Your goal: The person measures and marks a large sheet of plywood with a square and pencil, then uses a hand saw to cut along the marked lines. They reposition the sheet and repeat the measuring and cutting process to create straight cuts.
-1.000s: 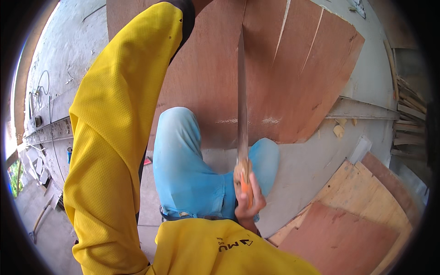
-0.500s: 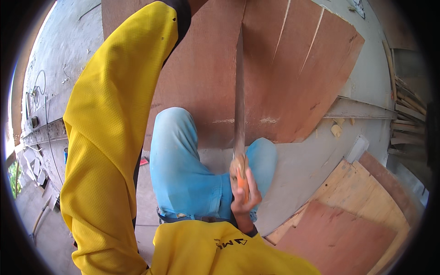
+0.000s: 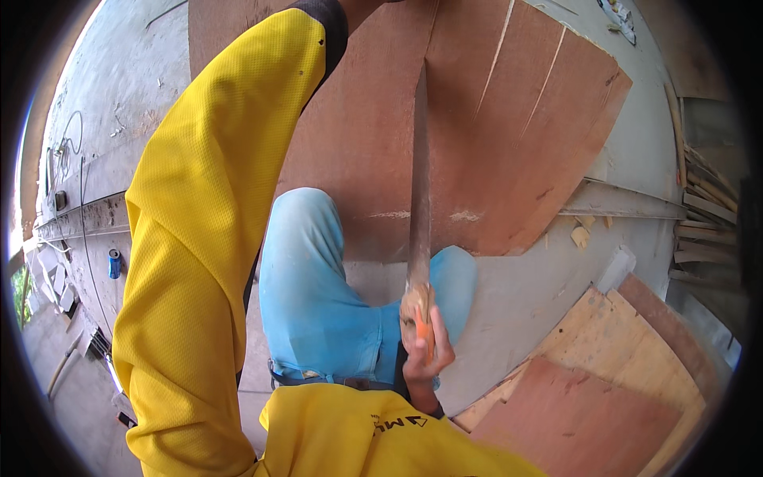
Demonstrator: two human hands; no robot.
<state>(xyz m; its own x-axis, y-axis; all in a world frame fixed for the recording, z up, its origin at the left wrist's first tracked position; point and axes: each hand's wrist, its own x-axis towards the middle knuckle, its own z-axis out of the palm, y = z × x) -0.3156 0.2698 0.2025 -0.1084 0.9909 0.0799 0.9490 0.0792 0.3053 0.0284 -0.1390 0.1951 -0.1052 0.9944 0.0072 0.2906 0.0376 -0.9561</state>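
Observation:
My right hand [image 3: 427, 354] grips the wooden handle, with an orange part, of a hand saw [image 3: 420, 183]. Its long blade stands in a cut in a large reddish-brown plywood sheet [image 3: 509, 159], which has several pale slits in its upper right part. My left hand [image 3: 367, 8] reaches to the top of the sheet at the frame's upper edge, mostly cut off, its fingers hidden. My yellow left sleeve crosses the left of the view. The sheet's lower edge lies by my bent knees in pale blue trousers.
Plywood offcuts [image 3: 576, 421] lie at lower right. Wooden strips [image 3: 703, 211] are stacked at far right. A metal beam [image 3: 620, 199] runs behind the sheet. At left are a blue can [image 3: 114, 262], cables [image 3: 73, 135], a long-handled tool [image 3: 63, 366] and debris.
The saw moved slightly up, then back down toward me between the frames. The view has shifted a little. My left arm stays raised to the sheet's top.

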